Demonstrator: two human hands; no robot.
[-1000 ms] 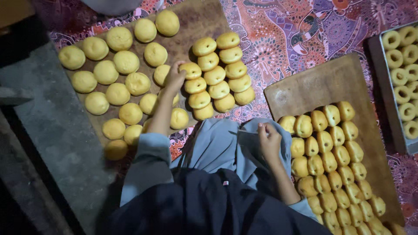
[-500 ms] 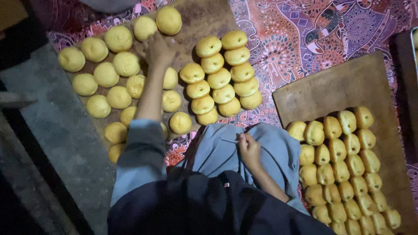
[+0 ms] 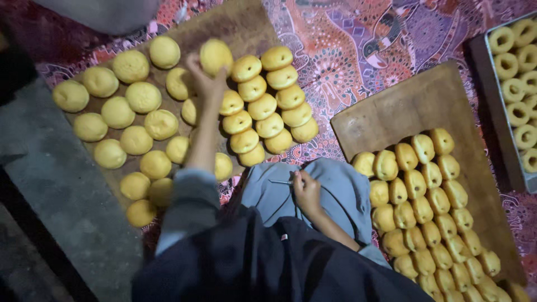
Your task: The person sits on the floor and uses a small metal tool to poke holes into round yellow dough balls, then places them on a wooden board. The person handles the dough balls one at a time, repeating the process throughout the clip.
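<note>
- A patterned red cloth [image 3: 358,61] covers the floor under two wooden boards.
- Our left hand [image 3: 206,84] is closed round a round bun [image 3: 216,56] at the left board's [image 3: 235,25] far edge: picking seems in hand.
- Our right hand [image 3: 306,191], on our lap beside that board, pinches a thin stick [image 3: 279,182]; next, we judge, bun meets stick.

No packages, labels, signs or screens show anywhere here (only unwrapped, unmarked things).
</note>
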